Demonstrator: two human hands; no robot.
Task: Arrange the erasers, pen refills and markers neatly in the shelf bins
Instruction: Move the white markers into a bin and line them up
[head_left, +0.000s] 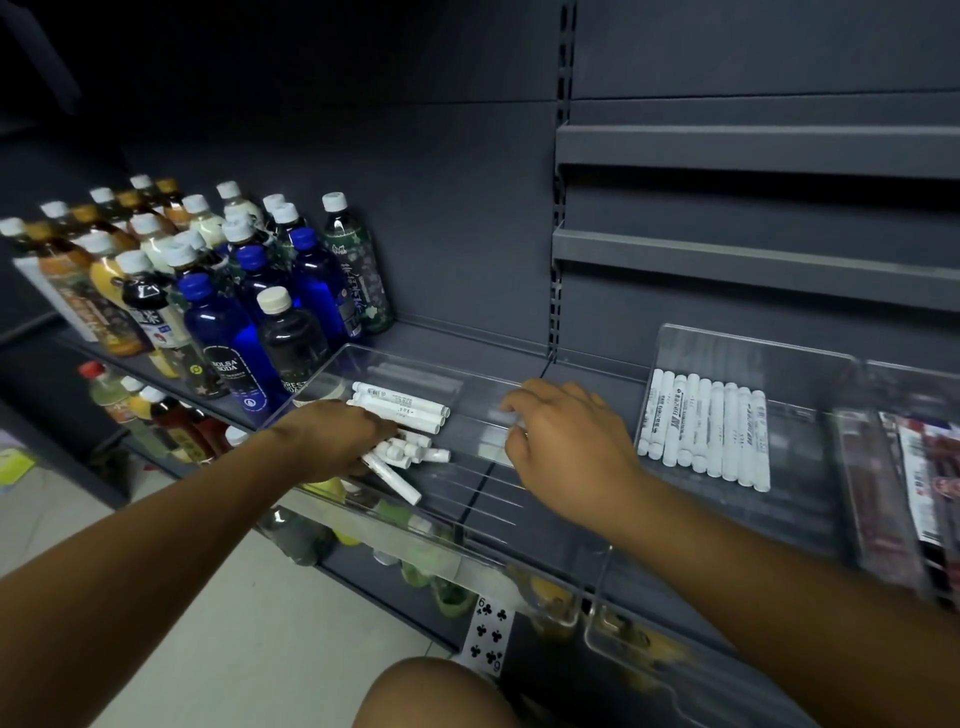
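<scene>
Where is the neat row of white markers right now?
In the head view, the neat row of white markers lies in the clear plastic bin on the right, just right of the right hand.

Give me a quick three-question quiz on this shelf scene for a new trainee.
1. True or false: the markers in the right bin lie side by side in a neat row.
2. What is the left hand grasping? A) a cup B) jumbled markers C) scissors
3. Fill in: the playing card shows the six of ____.
Key: 1 true; 2 B; 3 clubs.
</scene>
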